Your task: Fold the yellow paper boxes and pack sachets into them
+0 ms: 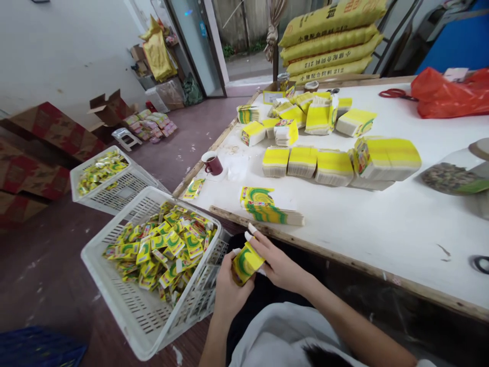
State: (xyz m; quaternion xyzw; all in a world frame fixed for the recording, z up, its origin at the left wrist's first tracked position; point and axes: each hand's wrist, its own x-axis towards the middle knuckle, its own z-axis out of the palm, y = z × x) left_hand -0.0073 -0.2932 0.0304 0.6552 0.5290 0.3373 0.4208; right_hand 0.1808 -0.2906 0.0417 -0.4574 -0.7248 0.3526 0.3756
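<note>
Yellow-and-green printed cardboard carton (245, 263) here: my left hand (232, 286) cups it, my right hand (278, 262) holds its upper end, probably to steady it, beside the white slatted plastic basket (198, 294), seemingly for easy reach.

On the yellow sacks (330, 48) one can read 小猪配合饲料 and the number 212, and this print is repeated on several sacks. The lettering on the small cartons (263, 206) is too tiny for reading.

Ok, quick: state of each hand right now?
Left hand: closed, holding a yellow-green carton.
Right hand: touching the same carton; whether its grip is closed can't be told.
</note>
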